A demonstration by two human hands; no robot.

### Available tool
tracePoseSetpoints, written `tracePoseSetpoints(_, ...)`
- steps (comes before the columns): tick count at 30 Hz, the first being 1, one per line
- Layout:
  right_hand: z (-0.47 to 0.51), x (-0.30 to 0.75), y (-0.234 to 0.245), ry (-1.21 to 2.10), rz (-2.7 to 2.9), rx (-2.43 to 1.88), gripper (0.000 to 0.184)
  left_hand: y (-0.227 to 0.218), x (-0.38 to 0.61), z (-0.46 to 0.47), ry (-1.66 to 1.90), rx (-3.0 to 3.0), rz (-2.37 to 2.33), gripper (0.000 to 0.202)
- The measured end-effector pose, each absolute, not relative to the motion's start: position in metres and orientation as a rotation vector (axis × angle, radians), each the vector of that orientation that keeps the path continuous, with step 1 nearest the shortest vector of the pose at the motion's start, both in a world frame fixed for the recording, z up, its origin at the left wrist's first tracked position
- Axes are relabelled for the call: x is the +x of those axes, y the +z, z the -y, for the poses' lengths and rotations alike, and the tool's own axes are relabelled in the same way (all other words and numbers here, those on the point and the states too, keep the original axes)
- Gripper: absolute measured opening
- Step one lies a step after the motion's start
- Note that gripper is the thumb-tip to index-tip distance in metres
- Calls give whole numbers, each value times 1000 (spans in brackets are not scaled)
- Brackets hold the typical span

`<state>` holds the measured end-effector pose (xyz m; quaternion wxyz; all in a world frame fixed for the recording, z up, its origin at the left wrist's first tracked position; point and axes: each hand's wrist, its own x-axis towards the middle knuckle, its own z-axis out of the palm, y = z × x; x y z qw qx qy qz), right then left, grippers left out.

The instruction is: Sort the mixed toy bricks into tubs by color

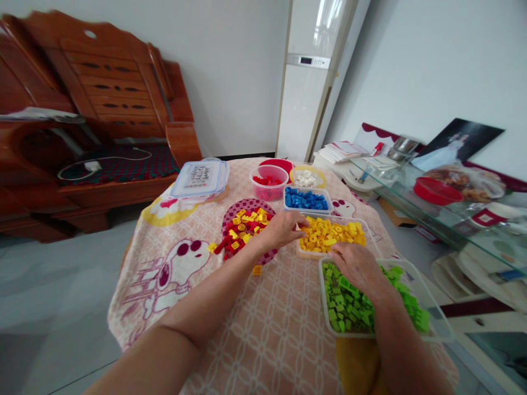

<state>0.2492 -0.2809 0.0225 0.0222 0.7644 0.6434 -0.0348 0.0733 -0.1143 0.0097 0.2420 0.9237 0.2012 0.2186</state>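
My left hand (284, 228) reaches over the left rim of a clear box of yellow toy bricks (315, 233). Its thumb and forefinger are apart, and nothing shows between them. At the near edge of the same box, my right hand (357, 264) has its fingers bent close together at a yellow brick (330, 242); the palm side is hidden. Under my right wrist stands a larger clear box of green bricks (348, 302). Left of my left hand, mixed red and yellow bricks (242, 227) lie heaped on a round purple pattern of the cloth.
Behind the yellow bricks stand a box of blue bricks (307, 200), a tub of red pieces (269, 184) and a container of white pieces (305, 179). A lidded box (200, 179) sits far left. One loose yellow brick (257, 270) lies nearer. A glass shelf (436, 211) borders the right.
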Motion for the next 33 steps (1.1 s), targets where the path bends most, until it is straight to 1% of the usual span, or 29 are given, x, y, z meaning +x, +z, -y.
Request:
tracePoseSetpoints(6, 281, 247, 27, -108, -1978, 2375, 29, 1, 80, 121, 620, 2556, -508, 31)
tracePoseSetpoints(13, 281, 247, 28, -127, -1984, 2370, 29, 12, 48, 79, 746, 2523, -854, 31)
tracePoseSetpoints(17, 281, 246, 28, -119, -1989, 2368, 29, 14, 25, 59, 615, 2574, -1102, 30)
tracePoseSetpoints(20, 281, 246, 27, -110, -1984, 2369, 29, 9, 14, 49, 523, 2608, -1204, 28)
tracePoseSetpoints(26, 281, 246, 27, -110, -1964, 2369, 29, -8, 17, 42, 371, 2689, -1176, 28)
tracePoseSetpoints(33, 281, 246, 27, -112, -1972, 2365, 29, -8, 21, 44, 392, 2613, -1023, 25)
